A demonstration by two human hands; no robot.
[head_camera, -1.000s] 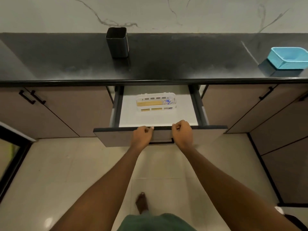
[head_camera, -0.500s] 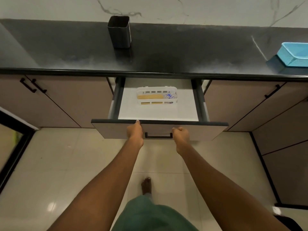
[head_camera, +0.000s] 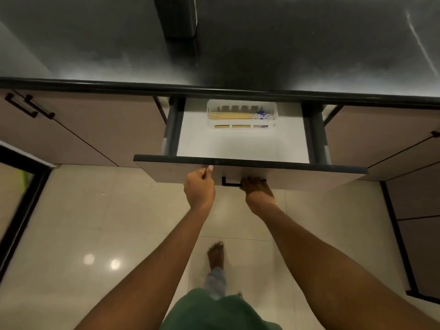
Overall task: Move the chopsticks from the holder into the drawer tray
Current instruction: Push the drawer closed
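Already the chopsticks (head_camera: 239, 115) lie in the tray (head_camera: 275, 110), long axis left to right, straight beyond both hands.

The left hand (head_camera: 199, 188) curls against the drawer (head_camera: 297, 177) front with nothing in it; the right hand (head_camera: 258, 189) closes on the handle (head_camera: 229, 182). By the look of it, closing means pushing away, across the sticks' length.
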